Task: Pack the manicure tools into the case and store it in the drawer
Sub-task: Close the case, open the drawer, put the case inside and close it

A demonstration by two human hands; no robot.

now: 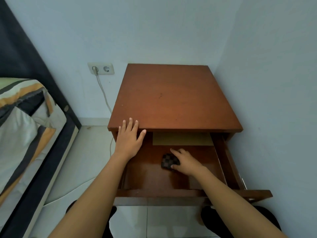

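A small dark checkered case (167, 160) lies closed on the floor of the pulled-out drawer (229, 162) of a brown wooden nightstand (171, 97). My right hand (186, 161) is inside the drawer, fingers and thumb wrapped around the case's right side. My left hand (129, 138) rests flat with spread fingers on the front left corner of the nightstand top. No loose manicure tools are in view.
A beige sheet (182, 139) lies at the back of the drawer. A bed with striped bedding (22, 127) stands to the left. A wall socket (101, 68) with a cable sits behind the nightstand. The wall is close on the right.
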